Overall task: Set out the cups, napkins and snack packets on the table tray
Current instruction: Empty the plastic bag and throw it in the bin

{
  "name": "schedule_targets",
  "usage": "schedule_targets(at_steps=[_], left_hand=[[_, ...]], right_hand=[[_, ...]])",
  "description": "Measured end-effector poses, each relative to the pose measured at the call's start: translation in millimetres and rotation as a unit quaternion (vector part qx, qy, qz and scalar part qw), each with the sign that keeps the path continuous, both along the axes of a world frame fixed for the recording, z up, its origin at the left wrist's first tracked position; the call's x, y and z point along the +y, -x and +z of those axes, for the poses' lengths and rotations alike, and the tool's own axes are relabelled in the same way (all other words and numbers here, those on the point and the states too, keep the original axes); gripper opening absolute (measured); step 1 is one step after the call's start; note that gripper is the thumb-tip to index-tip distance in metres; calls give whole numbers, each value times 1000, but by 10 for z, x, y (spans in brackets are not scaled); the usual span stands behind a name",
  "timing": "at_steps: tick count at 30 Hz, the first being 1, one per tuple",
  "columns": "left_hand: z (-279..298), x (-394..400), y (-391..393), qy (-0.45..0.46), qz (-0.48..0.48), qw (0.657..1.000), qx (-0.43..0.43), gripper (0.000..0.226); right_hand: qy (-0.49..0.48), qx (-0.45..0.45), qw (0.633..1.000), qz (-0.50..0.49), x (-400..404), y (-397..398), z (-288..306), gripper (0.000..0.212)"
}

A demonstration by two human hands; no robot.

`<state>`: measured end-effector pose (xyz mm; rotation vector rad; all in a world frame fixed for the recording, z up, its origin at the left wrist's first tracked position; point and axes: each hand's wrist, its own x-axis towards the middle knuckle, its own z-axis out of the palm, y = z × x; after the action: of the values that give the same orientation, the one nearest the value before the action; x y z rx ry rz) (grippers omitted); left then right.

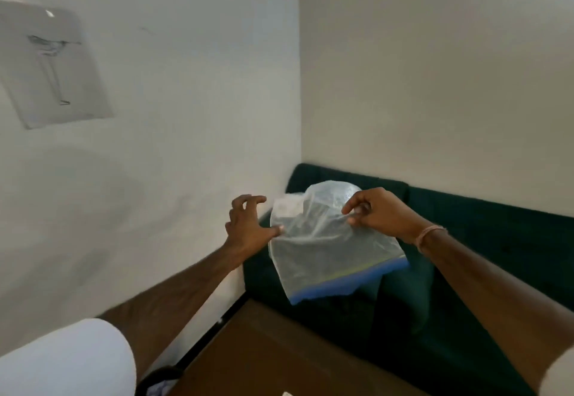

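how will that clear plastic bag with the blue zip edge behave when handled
The plastic bag is probably floppy: it sags and wrinkles below the right hand pinching it. It looks empty, so likely very light. The thin film may slip from a loose grip.

Right hand [377, 211] pinches clear bag [326, 240] above green sofa [466, 240]; left hand [248, 225] spread, thumb touching bag edge.

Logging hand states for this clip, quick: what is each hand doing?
Left hand: open, fingers spread, thumb touching the plastic bag.
Right hand: pinched shut on the plastic bag.
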<state>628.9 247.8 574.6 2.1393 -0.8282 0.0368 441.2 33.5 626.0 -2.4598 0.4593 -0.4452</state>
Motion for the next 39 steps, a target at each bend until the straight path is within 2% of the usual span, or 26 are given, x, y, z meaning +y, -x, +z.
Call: schedule_targets(at_steps=[1, 3, 5, 7, 9, 11, 15, 17, 19, 21, 24, 28, 31, 33, 35, 36, 37, 38, 39], left_hand=[[20, 98, -79, -23, -28, 999, -32, 84], [73, 220, -210, -88, -140, 985, -44, 103], [77, 323, -342, -114, -260, 958, 36, 115], [6, 464, -538, -71, -312, 939, 122, 107], [-107, 636, -833, -27, -302, 937, 175, 79], [-281, 842, -1272, 14, -282, 931, 231, 54], [-733, 1242, -2244, 110, -220, 914, 324, 41], [-1039, 1403, -2718, 152, -200, 891, 379, 38], [-1343, 1516, -3094, 177, -162, 873, 425, 42], [-1676, 1629, -3461, 190, -119, 857, 464, 53], [-2218, 1851, -3929, 189, -96, 829, 518, 60], [-3065, 2203, -4397, 185, -74, 786, 585, 49], [-3781, 2399, -4607, 176, 21, 770, 612, 44], [-4197, 2491, -4690, 186, 74, 746, 635, 45], [-4660, 2596, -4783, 217, 132, 717, 649, 29], [-4897, 2664, -4838, 227, 163, 704, 653, 23], [-5124, 2734, -4883, 224, 185, 694, 659, 20], [-5335, 2805, -4912, 199, 187, 692, 669, 20], [-5561, 2875, -4917, 161, 171, 694, 681, 23]], right_hand=[[-4, 3, 1000, 20, 107, -171, -8, 15], [-39, 6, 996, 74, 351, -492, -16, 12], [-91, -5, 987, 133, 628, -850, -24, 10], [-135, -31, 976, 167, 899, -1216, -48, 11], [-165, -57, 970, 167, 1118, -1597, -104, 17], [-184, -78, 969, 142, 1303, -2035, -216, 36], [-211, -109, 971, 12, 1565, -2845, -637, 92], [-331, -63, 941, -21, 1723, -3276, -1045, 119], [-459, 16, 888, -24, 1906, -3652, -1499, 128], [-526, 77, 847, -23, 2129, -4038, -1959, 106], [-540, 92, 836, -32, 2405, -4527, -2538, 61], [-551, 83, 828, -66, 2604, -5096, -3209, 51], [-533, 127, 835, -55, 2747, -5437, -3831, 36], [-514, 145, 844, -47, 2822, -5623, -4211, 21], [-521, 167, 835, -48, 2905, -5815, -4650, 46], [-499, 181, 846, -43, 2954, -5911, -4861, 46], [-463, 198, 864, -25, 2992, -5999, -5094, 35], [-431, 218, 875, -15, 3026, -6083, -5298, 26], [-384, 248, 890, 7, 3076, -6135, -5599, 27]])
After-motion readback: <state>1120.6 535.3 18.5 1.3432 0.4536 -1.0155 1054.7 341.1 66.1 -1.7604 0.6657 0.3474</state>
